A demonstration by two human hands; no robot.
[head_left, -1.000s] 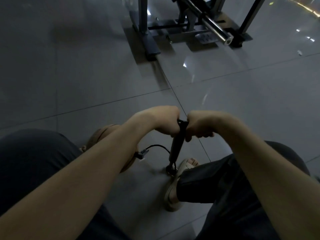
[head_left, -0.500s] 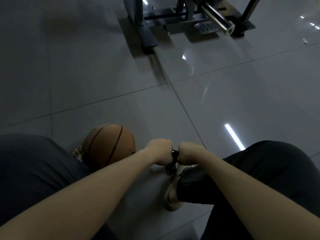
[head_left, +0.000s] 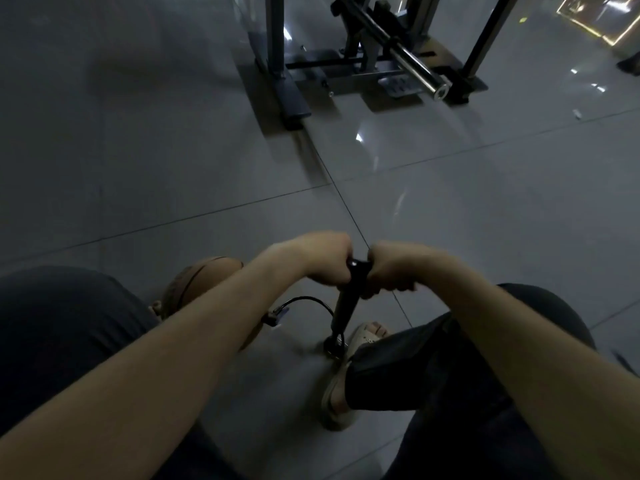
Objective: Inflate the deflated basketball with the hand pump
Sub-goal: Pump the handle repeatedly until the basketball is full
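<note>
My left hand point(head_left: 320, 259) is curled in a fist around the left end of the hand pump point(head_left: 346, 301) handle, and my right hand point(head_left: 389, 268) is fisted around the right end, the knuckles of both facing away from me. The black pump stands on the grey tiled floor point(head_left: 173, 150), tilted so its top leans right, with the handle raised well above the barrel. Its base sits just beside the toes of my right foot, which wears a pale sandal point(head_left: 341, 393); I cannot tell whether the sandal presses on the base. A thin black hose point(head_left: 304, 301) arcs left from the barrel to a small connector point(head_left: 273, 317) near my left forearm. The basketball point(head_left: 199, 282) lies on the floor to the left of the pump, mostly hidden behind my left forearm and my left knee (only its brown upper curve and one dark seam show). Where the connector meets the ball is hidden by my arm. Far across the floor stands a metal gym frame point(head_left: 277, 64) with a shiny barbell bar point(head_left: 419, 72) slanting down to the right.
</note>
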